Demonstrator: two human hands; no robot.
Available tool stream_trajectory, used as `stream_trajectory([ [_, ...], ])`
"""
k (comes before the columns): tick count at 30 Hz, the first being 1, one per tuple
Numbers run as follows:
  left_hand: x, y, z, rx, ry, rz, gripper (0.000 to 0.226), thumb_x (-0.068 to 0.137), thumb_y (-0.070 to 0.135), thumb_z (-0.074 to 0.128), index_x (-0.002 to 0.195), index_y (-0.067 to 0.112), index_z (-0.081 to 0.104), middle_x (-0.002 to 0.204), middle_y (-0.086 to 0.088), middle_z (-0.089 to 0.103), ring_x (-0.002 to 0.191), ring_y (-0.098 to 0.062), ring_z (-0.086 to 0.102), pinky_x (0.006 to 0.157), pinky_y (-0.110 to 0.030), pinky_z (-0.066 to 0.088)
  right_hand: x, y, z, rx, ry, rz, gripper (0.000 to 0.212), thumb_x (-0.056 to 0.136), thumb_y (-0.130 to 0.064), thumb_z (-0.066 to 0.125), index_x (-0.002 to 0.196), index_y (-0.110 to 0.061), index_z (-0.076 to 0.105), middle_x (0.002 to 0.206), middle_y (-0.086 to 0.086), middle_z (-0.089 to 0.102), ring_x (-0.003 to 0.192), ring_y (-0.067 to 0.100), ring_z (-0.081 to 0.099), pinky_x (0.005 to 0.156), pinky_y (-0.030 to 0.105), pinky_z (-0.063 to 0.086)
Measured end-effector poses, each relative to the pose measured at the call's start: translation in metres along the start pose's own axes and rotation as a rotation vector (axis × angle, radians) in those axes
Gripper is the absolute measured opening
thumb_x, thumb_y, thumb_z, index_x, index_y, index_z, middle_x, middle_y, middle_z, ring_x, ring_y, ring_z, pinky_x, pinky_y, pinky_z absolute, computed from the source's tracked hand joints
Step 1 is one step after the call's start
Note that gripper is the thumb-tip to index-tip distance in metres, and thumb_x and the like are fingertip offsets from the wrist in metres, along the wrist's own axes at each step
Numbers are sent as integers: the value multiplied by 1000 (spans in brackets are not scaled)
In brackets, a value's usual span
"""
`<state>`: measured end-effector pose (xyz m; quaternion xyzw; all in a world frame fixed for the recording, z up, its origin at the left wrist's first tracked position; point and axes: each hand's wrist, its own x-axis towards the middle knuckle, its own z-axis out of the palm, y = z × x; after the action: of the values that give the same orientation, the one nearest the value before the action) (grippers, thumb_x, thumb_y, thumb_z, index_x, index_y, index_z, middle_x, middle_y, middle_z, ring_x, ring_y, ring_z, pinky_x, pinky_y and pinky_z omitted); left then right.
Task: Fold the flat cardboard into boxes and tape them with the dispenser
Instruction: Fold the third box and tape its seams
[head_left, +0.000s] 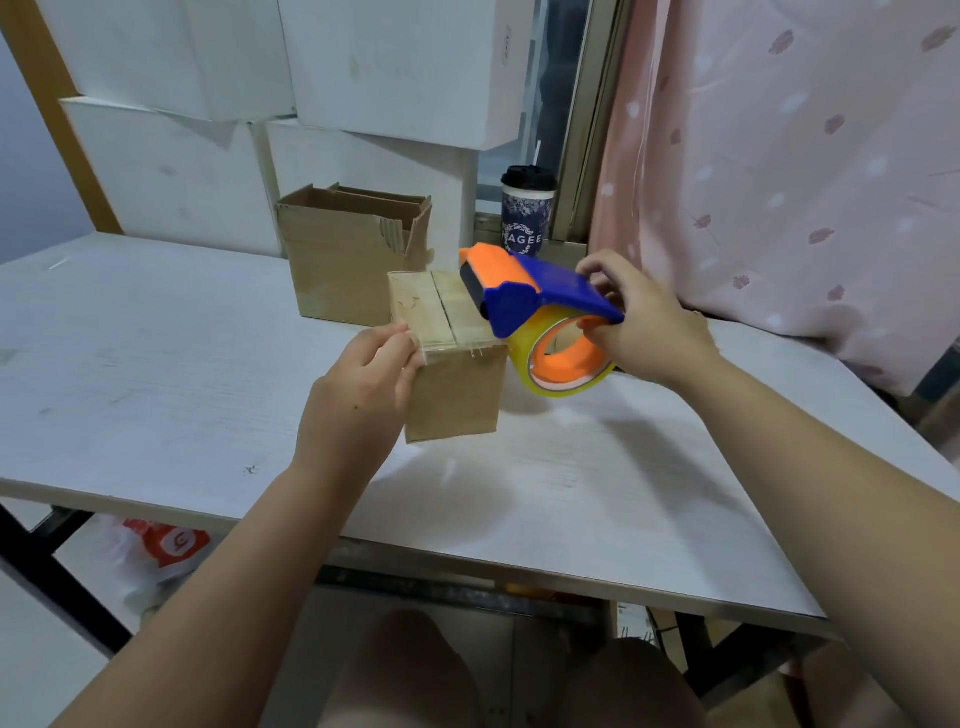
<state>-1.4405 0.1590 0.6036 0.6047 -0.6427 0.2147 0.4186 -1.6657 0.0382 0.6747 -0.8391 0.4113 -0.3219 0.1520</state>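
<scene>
Here the counter (156, 364) is a pale, wood-grained board on dark metal legs, scuffed and lightly marked, with its near edge cutting slantwise across the view. A small box (452, 395) of brown cardboard stands around the middle of it, flaps closed, with clear tape across the top seam. The left hand (363, 384) grasps the box at its near left top edge, fingers curled over the corner. The right hand (649, 327) is wrapped around a blue and orange tape dispenser (535, 296), which is held above the box's right side with its orange head over the top; the tape roll (566, 364) hangs just beside the box's right wall. Behind, toward the counter's far edge, an open box (343, 260) stands with a torn flap. White boxes (171, 171) are stacked against the wall beyond that edge. A dark paper cup (527, 213) with a black lid stands by the window frame, and a pink patterned curtain (779, 182) hangs along the right. Under the counter's left side lies a white and orange plastic bag (156, 551).
</scene>
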Motion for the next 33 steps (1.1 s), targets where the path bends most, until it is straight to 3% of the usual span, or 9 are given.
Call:
stream_trajectory([
  [6,2,1,-2,-3,-24,-18,12,89,1,59,95,-5,67,107,-22,66,92,-36,66,67,-46,58,-9,4,6,55,35,8,39,81,5,61,113,-14,54,91,-2,57,65,-30,43,48,-4,30],
  [9,2,1,-2,3,-17,-8,11,90,1,60,94,-4,67,106,-20,66,91,-35,66,66,-46,58,-13,10,17,173,29,38,39,79,9,60,106,-19,54,89,-1,56,70,-8,56,55,3,37],
  [11,2,1,-2,3,-19,-13,10,89,1,60,93,-4,67,105,-20,66,90,-35,66,65,-46,57,-15,18,28,288,18,90,44,79,9,59,98,-29,50,94,5,59,76,14,57,64,22,43],
  [15,2,3,-1,18,-29,-44,8,89,1,60,92,-5,64,105,-19,66,89,-35,64,64,-40,54,-19,27,42,383,76,159,46,77,4,61,96,-36,51,100,10,62,90,31,62,74,42,49],
  [17,3,8,0,21,-39,-83,11,87,0,62,97,-5,62,103,-20,64,88,-38,62,66,-39,52,-20,27,44,399,81,170,46,78,1,62,97,-39,50,98,4,62,90,28,61,73,39,49],
  [21,2,29,6,148,-173,-139,56,74,15,74,126,7,54,116,-29,55,109,-47,49,91,-50,44,-19,27,44,411,83,165,46,79,3,64,95,-38,49,94,1,61,82,21,59,64,26,44],
  [25,4,50,15,338,-219,-193,40,82,18,65,121,11,58,133,-30,46,129,-50,34,104,-56,29,-21,29,44,418,85,162,45,79,4,64,99,-34,49,93,0,60,81,18,58,63,24,43],
  [28,11,59,22,356,-218,-128,26,86,15,54,109,4,54,125,-22,54,112,-38,49,98,-43,35,-22,30,45,425,97,145,44,80,2,65,96,-35,48,91,-3,60,80,15,58,60,20,44],
  [33,21,60,32,470,-297,-118,35,91,23,45,126,21,43,118,-14,53,108,-32,50,96,-41,33,-28,32,53,394,206,125,51,81,-9,68,115,-37,43,87,-10,65,73,-1,61,57,4,41],
])
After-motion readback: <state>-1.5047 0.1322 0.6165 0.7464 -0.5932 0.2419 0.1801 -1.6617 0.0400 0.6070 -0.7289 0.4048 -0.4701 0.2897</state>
